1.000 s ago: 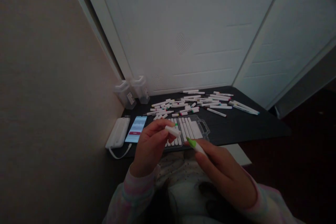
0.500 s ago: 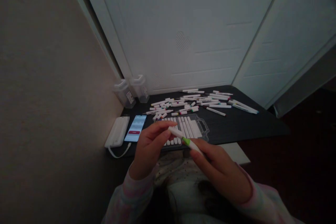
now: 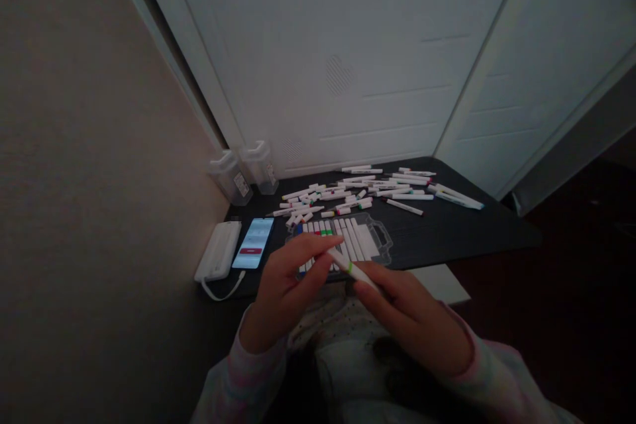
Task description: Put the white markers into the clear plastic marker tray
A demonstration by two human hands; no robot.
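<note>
I record that the cap (image 3: 339, 257), apart from the marker (image 3: 366, 277) a second ago, now meets it, leaving only a green band; I judge it nearly or fully seated. Left hand (image 3: 288, 271) pinches the cap, right hand (image 3: 415, 315) grips the barrel, near the clear case (image 3: 389, 244).

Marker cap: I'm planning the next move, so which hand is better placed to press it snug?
Probably the left hand: it holds the cap, while the right hand holds the barrel and can steady it.
</note>
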